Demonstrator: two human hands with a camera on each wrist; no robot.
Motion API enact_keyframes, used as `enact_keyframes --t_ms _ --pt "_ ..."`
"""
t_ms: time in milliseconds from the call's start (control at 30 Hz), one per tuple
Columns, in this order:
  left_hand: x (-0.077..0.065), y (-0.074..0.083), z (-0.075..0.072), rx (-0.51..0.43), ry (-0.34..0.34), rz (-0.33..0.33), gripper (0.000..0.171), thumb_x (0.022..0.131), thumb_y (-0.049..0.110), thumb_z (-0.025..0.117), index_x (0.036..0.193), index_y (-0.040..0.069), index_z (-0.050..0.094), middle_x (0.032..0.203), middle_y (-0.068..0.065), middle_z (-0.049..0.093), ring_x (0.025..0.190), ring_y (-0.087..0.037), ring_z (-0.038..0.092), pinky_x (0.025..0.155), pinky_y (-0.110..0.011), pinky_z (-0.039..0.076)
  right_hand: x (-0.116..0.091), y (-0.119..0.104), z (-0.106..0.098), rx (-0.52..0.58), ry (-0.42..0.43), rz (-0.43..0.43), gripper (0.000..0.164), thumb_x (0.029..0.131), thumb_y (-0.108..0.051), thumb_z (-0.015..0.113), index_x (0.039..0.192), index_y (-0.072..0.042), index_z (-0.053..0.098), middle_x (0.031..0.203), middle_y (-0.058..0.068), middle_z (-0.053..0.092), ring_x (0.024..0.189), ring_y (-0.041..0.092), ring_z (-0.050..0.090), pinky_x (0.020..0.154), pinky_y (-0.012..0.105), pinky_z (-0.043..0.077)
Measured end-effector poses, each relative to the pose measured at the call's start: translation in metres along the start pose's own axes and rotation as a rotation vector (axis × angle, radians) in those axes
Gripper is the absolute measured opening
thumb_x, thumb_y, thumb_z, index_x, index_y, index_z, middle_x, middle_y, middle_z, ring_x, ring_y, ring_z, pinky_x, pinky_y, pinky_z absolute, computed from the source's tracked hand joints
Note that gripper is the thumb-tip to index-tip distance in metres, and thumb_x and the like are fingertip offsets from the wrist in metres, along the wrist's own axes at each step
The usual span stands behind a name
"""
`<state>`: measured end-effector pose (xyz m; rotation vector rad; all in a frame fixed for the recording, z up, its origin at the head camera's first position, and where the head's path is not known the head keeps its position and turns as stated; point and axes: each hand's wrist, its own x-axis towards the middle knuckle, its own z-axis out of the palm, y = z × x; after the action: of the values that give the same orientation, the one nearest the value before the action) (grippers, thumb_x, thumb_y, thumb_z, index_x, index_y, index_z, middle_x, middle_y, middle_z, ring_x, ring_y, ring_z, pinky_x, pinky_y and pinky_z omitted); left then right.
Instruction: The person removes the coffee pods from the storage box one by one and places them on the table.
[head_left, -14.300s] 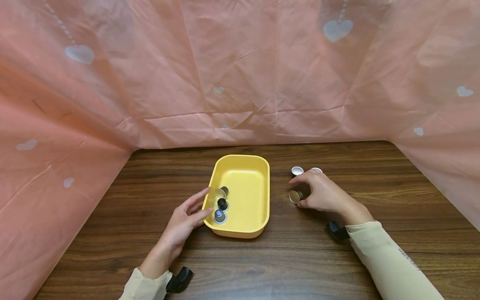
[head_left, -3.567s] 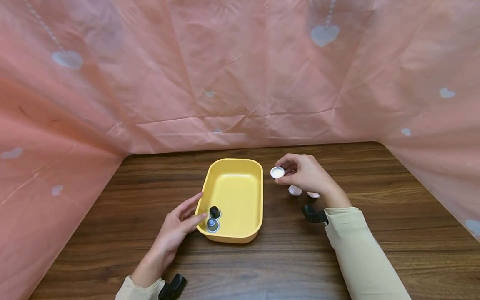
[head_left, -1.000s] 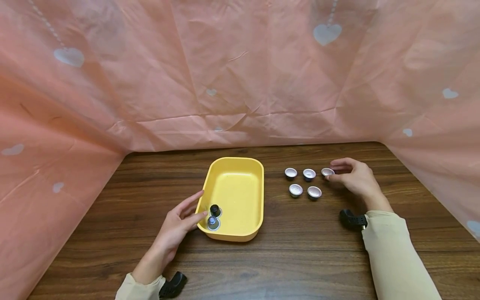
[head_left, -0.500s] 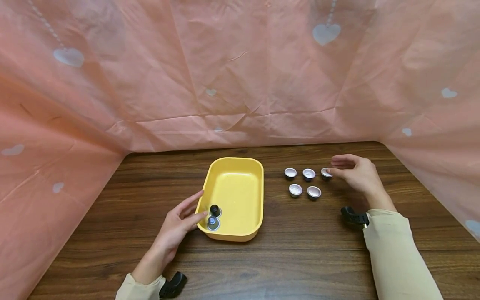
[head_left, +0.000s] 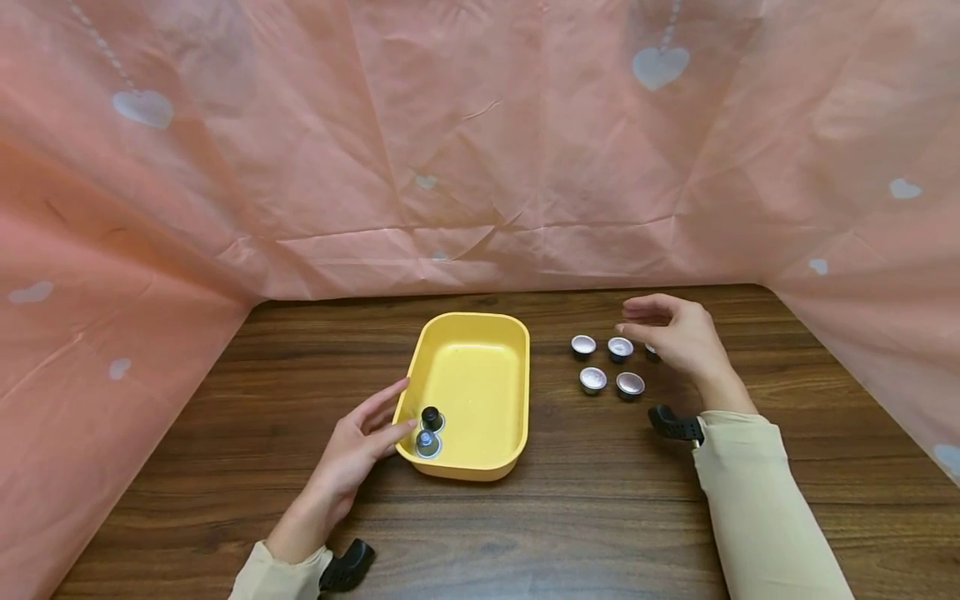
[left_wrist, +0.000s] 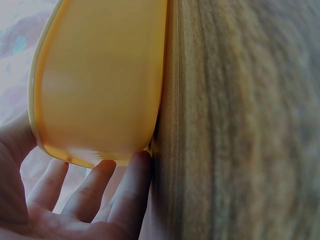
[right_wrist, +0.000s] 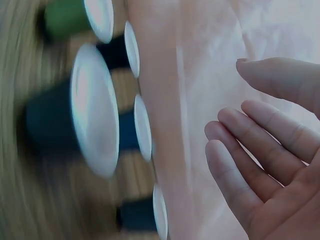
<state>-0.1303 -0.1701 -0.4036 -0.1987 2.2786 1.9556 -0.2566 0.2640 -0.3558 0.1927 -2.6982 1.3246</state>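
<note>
My left hand (head_left: 356, 450) holds the yellow tray (head_left: 522, 400) by its left wall, thumb over the rim and fingers against the outside. In the left wrist view, straight fingertips (left_wrist: 102, 170) meet the outer wall. Inside the tray's near left corner, a black coffee capsule (head_left: 431, 417) and a grey-blue one (head_left: 427, 442) stand foil side down. My right hand (head_left: 682, 337) hovers with nothing in it, fingers apart, over the back right capsule (head_left: 651, 351), partly hiding it. In the right wrist view, its thumb and relaxed fingers (right_wrist: 270, 145) are apart from the capsules.
Right of the tray, several capsules stand foil lid up in two rows, among them a back left one (head_left: 583, 347), a back middle one (head_left: 620, 349), and front ones (head_left: 592, 381). A pink heart-print cloth (head_left: 480, 167) walls off the wooden table (head_left: 555, 517).
My right hand has let go of the back right capsule, then lifted and moved left. Earlier, three capsules were in the tray; now two are. My left hand stays at the tray.
</note>
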Motion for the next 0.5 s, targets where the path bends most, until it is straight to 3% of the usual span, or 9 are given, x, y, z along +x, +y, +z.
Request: enact_keyframes --t_ms 300,500 --pt "-0.002 -0.001 -0.001 -0.015 0.005 0.002 0.063 0.1 0.022 0.079 0.158 0.03 0.055 0.16 -0.013 0.058 0.133 -0.019 0.064 0.091 -0.023 0.059 0.012 -0.053 0.038 0.193 -0.053 -0.053 0.046 0.093 -0.029 0.086 0.131 -0.007 0.074 0.13 0.019 0.076 0.095 -0.005 0.071 0.083 0.013 0.054" --pt "-0.003 -0.002 0.002 -0.016 0.007 -0.003 0.062 0.099 0.021 0.079 0.157 0.031 0.057 0.159 -0.011 0.06 0.132 -0.018 0.064 0.091 -0.023 0.058 0.02 -0.076 0.067 0.25 -0.115 -0.09 0.042 0.093 -0.022 0.086 0.129 -0.006 0.075 0.127 0.017 0.078 0.099 0.006 0.074 0.084 0.015 0.056"
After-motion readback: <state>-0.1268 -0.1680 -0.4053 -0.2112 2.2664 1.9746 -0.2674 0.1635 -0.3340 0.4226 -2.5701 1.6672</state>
